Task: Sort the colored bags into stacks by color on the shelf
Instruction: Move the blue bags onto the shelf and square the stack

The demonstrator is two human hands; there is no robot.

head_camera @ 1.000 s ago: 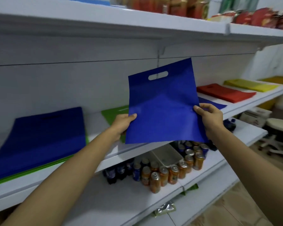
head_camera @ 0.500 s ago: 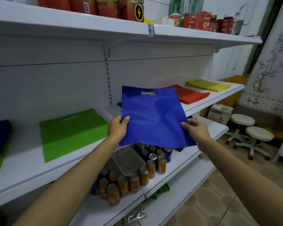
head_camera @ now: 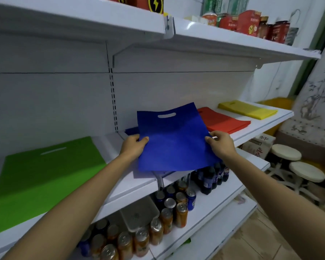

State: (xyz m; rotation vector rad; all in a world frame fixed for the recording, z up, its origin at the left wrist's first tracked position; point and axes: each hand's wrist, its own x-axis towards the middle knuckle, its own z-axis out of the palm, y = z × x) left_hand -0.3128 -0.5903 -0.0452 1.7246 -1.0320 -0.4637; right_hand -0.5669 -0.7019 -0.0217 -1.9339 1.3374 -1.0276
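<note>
Both our left hand (head_camera: pixel 132 147) and right hand (head_camera: pixel 220 145) pinch the blue bag (head_camera: pixel 173 143) mid-frame; a lightning-bolt label (head_camera: pixel 155 4) shows top centre.

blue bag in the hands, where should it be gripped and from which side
Pinch the blue bag at its two side edges, left hand from the left, right hand from the right: a thin, floppy sheet stays flat when spread.

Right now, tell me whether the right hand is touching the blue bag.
Touching. Head view: the right hand pinches the blue bag at its edge.
</note>
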